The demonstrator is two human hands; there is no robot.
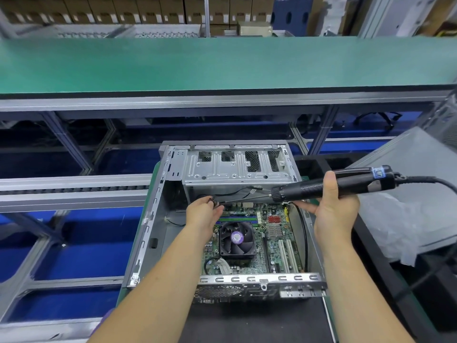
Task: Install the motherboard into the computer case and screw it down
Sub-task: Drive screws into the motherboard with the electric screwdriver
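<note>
An open grey computer case [148, 233] lies in front of me with the green motherboard [274, 243] lying inside it, a black CPU fan [237, 240] at its middle. My right hand [333, 209] grips a black electric screwdriver [321, 185], held nearly level above the board, its thin bit pointing left. My left hand [202, 214] holds small dark screws at its fingertips, right at the bit's tip, over the board's far left corner.
A silver drive cage [235, 167] fills the case's far end. The screwdriver's cable [442, 183] runs off right. A grey case panel [408, 154] and clear plastic wrap [400, 219] lie at right. A green conveyor belt [222, 63] runs behind; blue frame gaps at left.
</note>
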